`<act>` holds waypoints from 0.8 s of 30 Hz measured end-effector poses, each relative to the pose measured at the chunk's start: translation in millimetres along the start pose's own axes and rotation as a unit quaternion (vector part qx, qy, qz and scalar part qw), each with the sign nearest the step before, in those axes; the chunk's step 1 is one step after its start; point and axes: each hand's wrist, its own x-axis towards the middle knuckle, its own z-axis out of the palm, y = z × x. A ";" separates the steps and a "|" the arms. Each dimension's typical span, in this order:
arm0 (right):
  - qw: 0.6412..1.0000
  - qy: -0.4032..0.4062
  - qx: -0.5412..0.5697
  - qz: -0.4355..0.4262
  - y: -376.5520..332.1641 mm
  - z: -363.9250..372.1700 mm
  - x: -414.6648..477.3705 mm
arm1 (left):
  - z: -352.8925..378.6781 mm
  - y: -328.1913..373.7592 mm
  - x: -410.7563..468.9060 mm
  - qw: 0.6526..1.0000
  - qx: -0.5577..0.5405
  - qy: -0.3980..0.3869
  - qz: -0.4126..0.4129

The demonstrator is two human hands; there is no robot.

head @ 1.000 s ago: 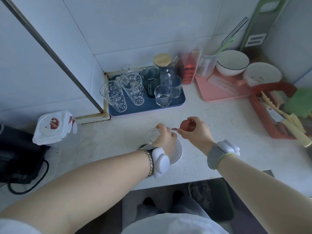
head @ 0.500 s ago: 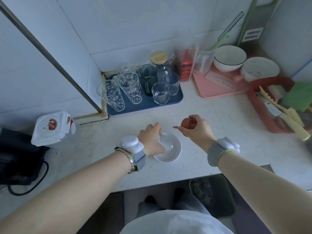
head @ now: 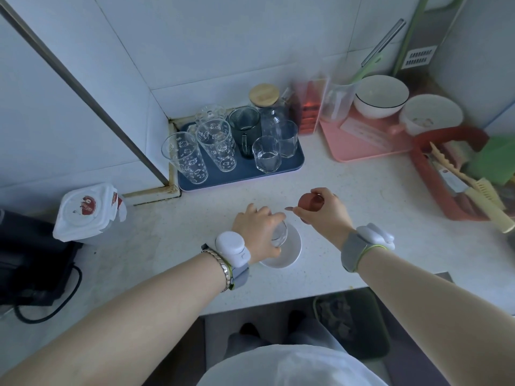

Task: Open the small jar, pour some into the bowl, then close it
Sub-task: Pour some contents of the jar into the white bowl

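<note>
My left hand (head: 257,235) is wrapped around the small jar (head: 279,235), tipping it mouth-down over the white bowl (head: 289,253) that sits on the counter (head: 348,196) near the front edge. My right hand (head: 324,211) is closed on the red lid (head: 308,201), held up just beside and behind the bowl.

The main risk I see is the tilt: the jar is clear glass, and I cannot make out how much is inside or whether anything is leaving it, so too steep an angle could dump the lot when only some is wanted. The jar's mouth is near the bowl's left rim, under my fingers, so a slight drift leftward would probably spill onto the counter. The bowl is shallow and light-looking; a knock from the jar could shove it toward the edge. The lid is pinched only at the fingertips and could slip.

The jar itself is small, transparent and smooth, mostly hidden by my grip.
</note>
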 end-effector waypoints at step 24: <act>0.992 0.008 0.110 -0.068 -78.3 13.0 13.9 | -20.6 -86.7 -10.2 0.452 -0.863 -0.048 -0.220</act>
